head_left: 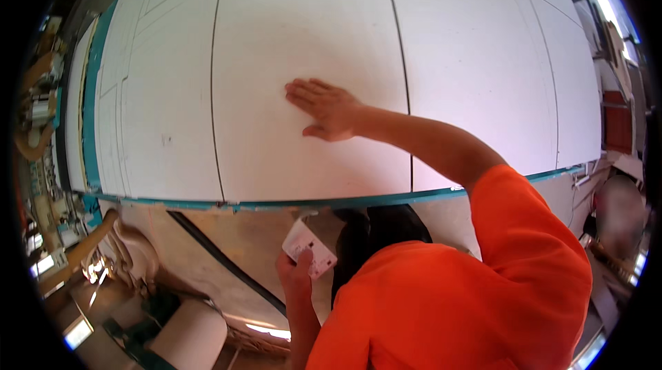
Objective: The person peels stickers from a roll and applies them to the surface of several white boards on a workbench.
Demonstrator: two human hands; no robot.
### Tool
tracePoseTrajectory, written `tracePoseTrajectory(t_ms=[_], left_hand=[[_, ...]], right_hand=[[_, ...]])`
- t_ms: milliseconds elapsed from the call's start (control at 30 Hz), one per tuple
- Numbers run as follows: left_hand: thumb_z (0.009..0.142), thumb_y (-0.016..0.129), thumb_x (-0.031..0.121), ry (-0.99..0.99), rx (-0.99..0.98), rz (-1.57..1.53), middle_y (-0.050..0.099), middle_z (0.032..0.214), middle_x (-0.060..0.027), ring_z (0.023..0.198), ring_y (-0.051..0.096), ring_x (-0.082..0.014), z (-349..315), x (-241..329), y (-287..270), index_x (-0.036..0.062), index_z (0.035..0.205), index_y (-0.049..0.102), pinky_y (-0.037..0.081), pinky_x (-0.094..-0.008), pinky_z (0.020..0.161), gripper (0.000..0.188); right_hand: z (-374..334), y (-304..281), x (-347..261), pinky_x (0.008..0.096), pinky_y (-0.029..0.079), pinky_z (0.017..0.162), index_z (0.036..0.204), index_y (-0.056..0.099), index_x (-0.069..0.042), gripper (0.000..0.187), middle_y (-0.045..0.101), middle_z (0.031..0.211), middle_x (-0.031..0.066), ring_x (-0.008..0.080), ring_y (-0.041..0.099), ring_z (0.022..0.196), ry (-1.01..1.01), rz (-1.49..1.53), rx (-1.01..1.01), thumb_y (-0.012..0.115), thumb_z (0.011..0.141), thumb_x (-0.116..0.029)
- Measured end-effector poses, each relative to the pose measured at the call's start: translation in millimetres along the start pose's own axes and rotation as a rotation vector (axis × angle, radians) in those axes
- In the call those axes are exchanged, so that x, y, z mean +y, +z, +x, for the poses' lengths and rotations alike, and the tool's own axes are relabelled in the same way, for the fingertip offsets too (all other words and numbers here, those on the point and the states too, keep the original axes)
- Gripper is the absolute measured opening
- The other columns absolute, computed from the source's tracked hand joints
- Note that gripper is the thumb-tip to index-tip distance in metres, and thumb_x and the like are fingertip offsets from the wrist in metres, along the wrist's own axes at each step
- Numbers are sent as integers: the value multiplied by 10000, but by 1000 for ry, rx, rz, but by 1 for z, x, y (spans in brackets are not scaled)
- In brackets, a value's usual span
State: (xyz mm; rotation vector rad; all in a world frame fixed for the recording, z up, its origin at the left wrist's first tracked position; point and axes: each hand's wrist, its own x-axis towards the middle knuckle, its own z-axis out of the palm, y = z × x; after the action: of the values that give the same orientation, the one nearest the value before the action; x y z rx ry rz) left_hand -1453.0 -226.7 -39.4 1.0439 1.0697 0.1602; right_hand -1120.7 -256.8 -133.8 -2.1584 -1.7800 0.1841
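Note:
My right hand lies palm down on a large white panel, with its fingers stretched out and the thumb apart. Nothing is in it. Dark straight grooves divide the panel, one running on either side of this hand. Below the panel's front edge, my left hand grips a white printed card or flat packet with small red and dark marks. Its thumb rests on the printed face. Part of the left fingers is hidden behind the card, so I cannot tell how thick it is.
A teal edge runs along the front of the panel. Below it on the left, a black hose or bar slants across the floor. A pale rounded machine part stands at lower left. Another person is at far right.

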Motion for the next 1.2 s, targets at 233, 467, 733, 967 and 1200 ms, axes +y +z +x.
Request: tracePoseTrajectory(t_ms=[233, 467, 733, 967, 1200], left_hand=[[859, 595, 28, 210, -123, -91, 650, 976, -57, 840, 618, -110, -11, 15, 1, -22, 1093, 583, 504, -267, 724, 240], [863, 617, 58, 236, -272, -90, 652, 981, -51, 843, 614, -107, -40, -23, 14, -34, 1103, 589, 497, -263, 734, 258], [858, 607, 61, 158, -304, -68, 632, 916, -110, 706, 603, -172, -94, -58, 57, -45, 1053, 566, 483, -288, 628, 226], [861, 602, 81, 27, -413, -47, 625, 865, -132, 671, 590, -211, -115, -80, 100, -70, 1017, 559, 472, -323, 616, 222], [834, 544, 34, -137, -350, 265, 621, 864, -138, 695, 585, -178, -126, -105, 187, -102, 981, 568, 472, -295, 603, 202]], right_hand=[[-88, -45, -67, 392, 391, 1025, 1283, 500, -52, 508, 521, 1299, 150, 309, 478, 1219, 280, 433, -124, 659, 815, -169], [-163, -82, -210, 270, 482, 664, 1078, 506, -37, 317, 626, 865, 67, 135, 604, 737, 458, 1264, -11, 646, 795, -9], [-229, -100, -203, 337, 487, 723, 1067, 601, -65, 313, 635, 932, 81, 224, 610, 761, 145, 672, 474, 689, 767, -55], [-291, -80, -165, 365, 478, 725, 942, 688, -69, 173, 672, 850, 76, 266, 620, 793, 134, 1099, 249, 693, 773, -103], [-359, -77, -97, 285, 496, 631, 858, 673, -48, 102, 670, 764, 74, 200, 630, 681, 404, 1430, 144, 665, 804, -134]])
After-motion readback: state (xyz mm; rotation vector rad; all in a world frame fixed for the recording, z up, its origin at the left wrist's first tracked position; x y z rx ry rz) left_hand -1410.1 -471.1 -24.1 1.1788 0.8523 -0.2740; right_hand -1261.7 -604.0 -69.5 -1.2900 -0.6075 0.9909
